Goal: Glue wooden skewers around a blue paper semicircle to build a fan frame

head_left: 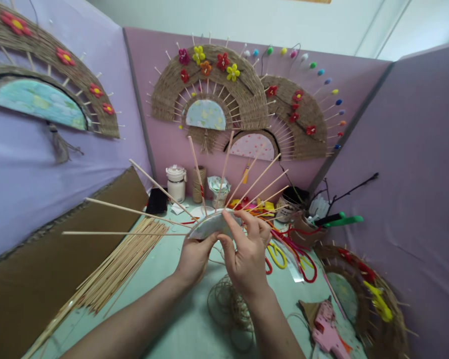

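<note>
Both my hands hold a small half-round piece covered in pale fabric point(205, 228), raised above the table. Thin wooden sticks point(134, 207) fan out from its curved edge to the left, up and right. My left hand point(194, 257) grips the piece from below at its left end, thumb on the near face. At the right end, my right hand point(249, 249) has its fingers along the curved rim and its thumb near the lower edge. Beneath my hands lies a loose tangle of twine point(232, 304) on the table.
A bundle of sticks point(127, 264) lies left beside a brown cardboard sheet point(67, 224). A white-lidded jar point(176, 183) and twine spool point(199, 184) stand behind. Right are pipe cleaners point(310, 269), a pink glue gun point(327, 329) and a woven fan point(389, 319). Woven fans point(160, 94) hang on the panels.
</note>
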Demonstrator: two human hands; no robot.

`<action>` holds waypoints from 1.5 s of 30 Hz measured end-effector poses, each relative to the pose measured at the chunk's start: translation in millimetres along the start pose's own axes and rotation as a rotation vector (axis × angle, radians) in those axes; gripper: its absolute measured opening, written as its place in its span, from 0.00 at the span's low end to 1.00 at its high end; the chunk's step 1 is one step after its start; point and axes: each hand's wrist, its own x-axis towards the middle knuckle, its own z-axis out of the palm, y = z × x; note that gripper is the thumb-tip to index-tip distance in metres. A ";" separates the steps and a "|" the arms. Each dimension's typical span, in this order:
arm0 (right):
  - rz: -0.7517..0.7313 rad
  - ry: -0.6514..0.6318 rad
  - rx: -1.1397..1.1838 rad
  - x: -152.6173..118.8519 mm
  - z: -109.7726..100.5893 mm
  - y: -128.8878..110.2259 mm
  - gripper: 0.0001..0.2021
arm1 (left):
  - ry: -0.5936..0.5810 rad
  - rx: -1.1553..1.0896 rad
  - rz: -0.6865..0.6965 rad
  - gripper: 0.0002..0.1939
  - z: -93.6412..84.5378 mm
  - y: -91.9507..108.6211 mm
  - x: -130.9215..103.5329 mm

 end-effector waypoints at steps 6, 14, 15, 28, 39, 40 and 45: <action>-0.022 0.045 0.069 1.3 -3.4 0.7 0.20 | 0.006 0.040 0.021 0.20 0.2 0.3 -0.3; -0.063 0.009 0.078 1.7 -2.1 -3.1 0.19 | -0.015 -0.011 -0.023 0.21 0.6 -1.9 -0.2; -0.065 -0.009 0.070 1.7 -1.6 -3.6 0.18 | -0.011 -0.015 -0.029 0.20 0.2 -2.6 -0.1; -0.052 0.028 0.091 0.0 -0.8 -6.0 0.19 | -0.018 -0.063 -0.048 0.24 0.6 4.3 1.1; 0.165 0.184 0.207 4.9 1.0 6.4 0.12 | 0.072 -0.232 -0.050 0.24 -22.7 33.5 38.5; 0.167 0.164 0.210 4.6 2.5 6.9 0.12 | 0.074 -0.251 -0.057 0.23 -24.1 33.8 40.0; 0.166 0.081 0.247 2.4 7.5 6.8 0.10 | 0.063 -0.300 -0.086 0.26 -24.7 31.5 40.4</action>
